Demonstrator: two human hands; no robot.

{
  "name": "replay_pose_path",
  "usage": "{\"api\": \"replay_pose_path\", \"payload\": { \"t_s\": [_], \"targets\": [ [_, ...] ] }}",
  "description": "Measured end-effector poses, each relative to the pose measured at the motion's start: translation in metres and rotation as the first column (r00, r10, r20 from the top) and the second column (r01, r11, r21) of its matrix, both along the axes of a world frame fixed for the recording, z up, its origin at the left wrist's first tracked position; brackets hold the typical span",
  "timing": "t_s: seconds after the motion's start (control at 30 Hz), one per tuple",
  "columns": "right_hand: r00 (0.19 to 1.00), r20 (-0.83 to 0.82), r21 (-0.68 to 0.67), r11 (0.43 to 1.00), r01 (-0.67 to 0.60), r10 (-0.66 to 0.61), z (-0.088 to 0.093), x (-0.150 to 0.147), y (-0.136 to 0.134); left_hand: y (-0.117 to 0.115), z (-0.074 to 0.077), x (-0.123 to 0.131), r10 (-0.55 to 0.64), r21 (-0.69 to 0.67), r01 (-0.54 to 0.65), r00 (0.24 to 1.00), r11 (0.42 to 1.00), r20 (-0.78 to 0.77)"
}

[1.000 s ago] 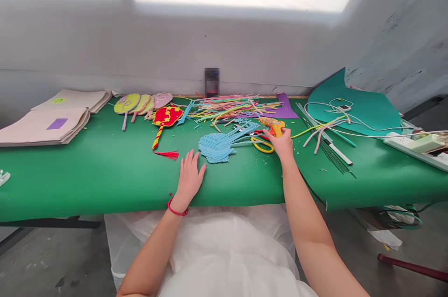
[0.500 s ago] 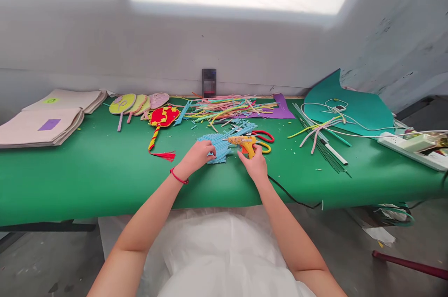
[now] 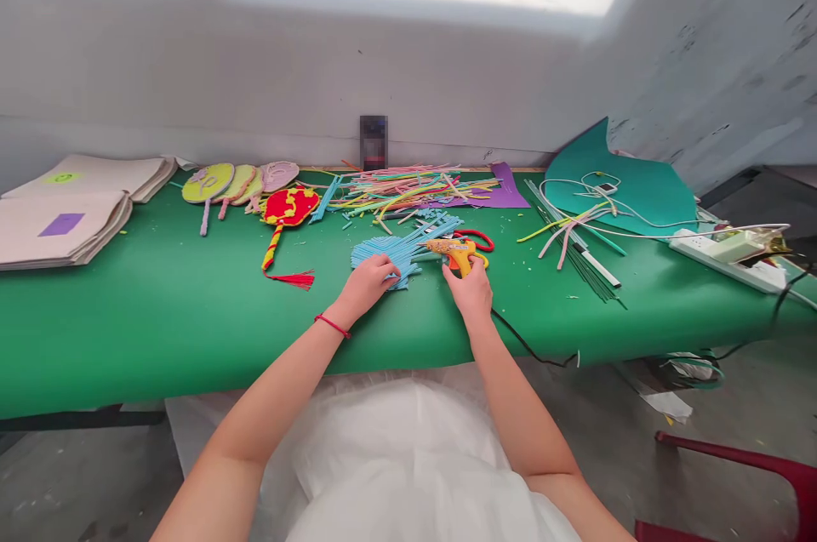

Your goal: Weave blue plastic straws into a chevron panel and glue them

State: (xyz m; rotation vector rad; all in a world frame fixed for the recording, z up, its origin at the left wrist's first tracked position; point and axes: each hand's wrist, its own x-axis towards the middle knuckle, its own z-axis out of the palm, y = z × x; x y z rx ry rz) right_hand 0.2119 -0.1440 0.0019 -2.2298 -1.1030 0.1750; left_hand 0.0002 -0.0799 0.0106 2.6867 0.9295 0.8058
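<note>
My right hand (image 3: 472,288) grips a yellow hot glue gun (image 3: 454,249), its nozzle pointing left over the right side of a blue panel of pipe cleaners (image 3: 376,249) laid side by side. My left hand (image 3: 368,285) rests at the panel's near edge, fingers bent and pressed together on the blue pipe cleaners; the fingertips are partly hidden. Scissors with red and yellow handles (image 3: 480,239) lie behind the glue gun, partly covered by it. A few loose blue strips (image 3: 448,225) lie beside the panel's upper right.
A red fan with a tassel (image 3: 290,208) and several pale fans (image 3: 208,183) lie to the left, beyond them stacked paper (image 3: 64,227). Behind is a heap of coloured pipe cleaners (image 3: 408,189). A power strip (image 3: 721,257) and cables lie right; a black cord (image 3: 523,344) trails over the front edge.
The glue gun has drawn back a little to the right of the panel. My left hand has shifted slightly right along the panel's edge. The view has turned slightly, showing more of a red chair.
</note>
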Motion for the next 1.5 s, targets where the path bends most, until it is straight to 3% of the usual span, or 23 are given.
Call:
{"api": "replay_pose_path", "payload": {
  "t_s": [0.2,0.27,0.33,0.4,0.5,0.6,0.7,0.87,1.1,1.5],
  "targets": [
    [0.976,0.215,0.127,0.992,-0.001,-0.026,-0.006,0.009,-0.003,0.000,0.002,-0.001,0.117,-0.080,-0.116,0.993,0.990,0.002],
    [0.963,0.268,0.203,0.976,-0.074,0.018,-0.002,0.006,-0.004,0.000,0.002,-0.001,0.126,-0.117,-0.126,0.992,0.985,-0.003],
    [0.947,0.289,0.245,0.945,-0.218,0.143,0.005,0.002,-0.004,-0.001,0.002,-0.001,0.134,-0.157,-0.133,0.991,0.979,-0.001],
    [0.887,0.293,0.245,0.869,-0.431,0.357,0.013,-0.002,0.000,-0.001,0.001,-0.001,0.151,-0.192,-0.150,0.989,0.970,-0.014],
    [0.733,0.304,0.232,0.699,-0.677,0.609,0.017,-0.009,0.011,-0.002,0.000,0.000,0.174,-0.216,-0.182,0.983,0.959,-0.058],
    [0.635,0.294,0.233,0.591,-0.773,0.714,0.010,-0.012,0.021,-0.001,-0.001,0.000,0.169,-0.209,-0.185,0.981,0.960,-0.091],
    [0.575,0.225,0.260,0.521,-0.813,0.786,-0.002,-0.011,0.028,0.000,-0.001,0.000,0.159,-0.204,-0.179,0.981,0.962,-0.108],
    [0.569,0.160,0.270,0.519,-0.811,0.807,-0.013,-0.008,0.033,0.000,0.003,0.001,0.153,-0.239,-0.182,0.979,0.954,-0.135],
    [0.578,0.209,0.245,0.530,-0.812,0.789,-0.012,-0.013,0.034,0.001,0.008,-0.002,0.083,-0.274,-0.124,0.984,0.954,-0.158],
    [0.574,0.416,0.094,0.594,-0.799,0.706,-0.010,-0.012,0.033,0.002,0.006,0.000,0.087,-0.279,-0.129,0.984,0.952,-0.158]
  ]
}}
